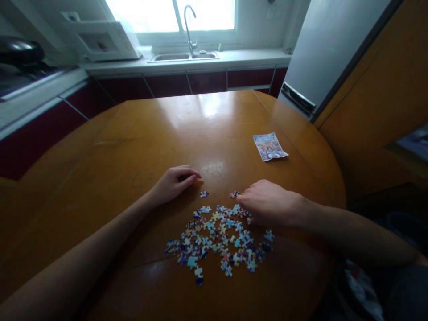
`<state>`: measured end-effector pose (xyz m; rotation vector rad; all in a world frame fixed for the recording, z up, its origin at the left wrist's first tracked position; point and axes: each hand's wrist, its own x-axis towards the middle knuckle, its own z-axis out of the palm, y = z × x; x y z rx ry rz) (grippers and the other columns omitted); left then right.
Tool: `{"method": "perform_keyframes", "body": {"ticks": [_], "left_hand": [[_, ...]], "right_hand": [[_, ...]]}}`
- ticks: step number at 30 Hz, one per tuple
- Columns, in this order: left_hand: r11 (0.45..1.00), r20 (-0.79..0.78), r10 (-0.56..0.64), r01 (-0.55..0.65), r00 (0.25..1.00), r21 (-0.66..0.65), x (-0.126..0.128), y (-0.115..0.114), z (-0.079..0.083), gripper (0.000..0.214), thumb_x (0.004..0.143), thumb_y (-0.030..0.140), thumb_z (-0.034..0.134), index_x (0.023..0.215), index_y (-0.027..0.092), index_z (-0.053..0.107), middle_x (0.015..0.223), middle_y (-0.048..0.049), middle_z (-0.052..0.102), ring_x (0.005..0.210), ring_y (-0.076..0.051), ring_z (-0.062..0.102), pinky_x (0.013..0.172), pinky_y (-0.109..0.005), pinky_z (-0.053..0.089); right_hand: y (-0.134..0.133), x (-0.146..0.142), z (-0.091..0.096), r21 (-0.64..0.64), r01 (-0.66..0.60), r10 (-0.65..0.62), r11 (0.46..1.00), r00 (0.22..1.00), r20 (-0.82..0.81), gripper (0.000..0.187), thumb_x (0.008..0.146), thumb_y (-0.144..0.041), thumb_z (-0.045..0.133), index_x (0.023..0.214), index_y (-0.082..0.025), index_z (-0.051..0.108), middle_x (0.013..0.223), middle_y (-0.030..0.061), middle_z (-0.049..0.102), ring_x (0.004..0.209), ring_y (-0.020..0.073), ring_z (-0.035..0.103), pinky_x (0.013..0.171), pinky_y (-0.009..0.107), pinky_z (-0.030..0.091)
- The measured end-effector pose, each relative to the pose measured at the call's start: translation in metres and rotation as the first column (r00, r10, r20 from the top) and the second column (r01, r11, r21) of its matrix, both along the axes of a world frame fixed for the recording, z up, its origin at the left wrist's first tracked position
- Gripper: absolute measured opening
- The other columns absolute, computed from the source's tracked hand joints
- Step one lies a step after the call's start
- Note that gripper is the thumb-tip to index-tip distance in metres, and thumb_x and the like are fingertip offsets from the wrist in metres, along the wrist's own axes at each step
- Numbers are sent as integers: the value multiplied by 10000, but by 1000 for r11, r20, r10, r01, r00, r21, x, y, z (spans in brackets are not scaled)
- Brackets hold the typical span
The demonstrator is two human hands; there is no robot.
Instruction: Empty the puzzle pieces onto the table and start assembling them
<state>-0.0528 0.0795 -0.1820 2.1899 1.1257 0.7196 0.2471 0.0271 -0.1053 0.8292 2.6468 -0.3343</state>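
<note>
Right hand [267,200] is over the far right edge of the puzzle pile [217,240], can't tell if it's pinching anything. Left hand [174,182] rests on the table [133,147], thumb a bit apart, just left of a loose piece [203,194].

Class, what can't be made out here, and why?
In the head view:
Anything the right hand holds: hidden by its own back.
How many puzzle pieces: too small, overlapping.
Details on the printed sheet: too small.
Outside the window: glare.
Rest of left arm: picture edge cuts it.
</note>
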Motion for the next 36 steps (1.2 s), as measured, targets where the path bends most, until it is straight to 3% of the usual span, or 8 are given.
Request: {"method": "perform_keyframes", "body": {"ticks": [4, 9, 13, 21, 26, 36], "left_hand": [[1000, -1, 6, -6, 1000, -7, 1, -1, 1, 240, 950, 335, 567, 935, 170, 740, 882, -49, 710, 810, -151, 641, 721, -242, 480], [1000, 8, 16, -16, 1000, -12, 2, -2, 3, 240, 946, 338, 568, 929, 169, 738, 891, -47, 715, 819, -153, 649, 738, -245, 488], [1000, 12, 15, -15, 1000, -6, 4, -2, 4, 243, 943, 340, 570, 918, 168, 739, 879, -47, 713, 809, -153, 649, 726, -243, 485], [1000, 18, 11, -11, 1000, -18, 2, -1, 1, 247, 952, 345, 566, 929, 167, 735, 882, -50, 706, 819, -153, 640, 723, -250, 478], [999, 18, 14, -13, 1000, -30, 1, -1, -1, 241, 954, 342, 568, 939, 167, 733, 895, -51, 707, 814, -150, 635, 734, -257, 477], [999, 17, 14, -13, 1000, -30, 2, -1, -1, 236, 954, 335, 565, 931, 177, 739, 887, -44, 705, 820, -152, 638, 744, -259, 470]], "right_hand": [[-2, 3, 5, -35, -32, 33, 999, 999, 30, 122, 783, -258, 724, 842, -152, 710, 834, 102, 757, 758, 247, 721, 613, 299, 470], [-20, -6, 6, -88, -91, 96, 992, 994, 56, 43, 828, -165, 661, 843, -148, 698, 819, 104, 756, 751, 234, 723, 615, 290, 469], [-30, -10, 4, -97, -96, 102, 991, 993, 59, 87, 861, -140, 619, 819, -152, 694, 817, 103, 752, 761, 254, 728, 606, 307, 465], [-17, -1, 8, -63, -112, 112, 992, 994, -8, 84, 850, -118, 616, 828, -149, 691, 802, 81, 751, 729, 224, 718, 566, 284, 419], [-28, -8, 2, -130, -161, 164, 978, 986, 7, 65, 842, -140, 629, 830, -150, 693, 795, 80, 747, 697, 218, 704, 558, 290, 419], [-24, -9, 3, -99, -152, 152, 983, 988, -4, 97, 863, -151, 609, 834, -148, 701, 801, 90, 751, 704, 218, 705, 575, 287, 439]]}}
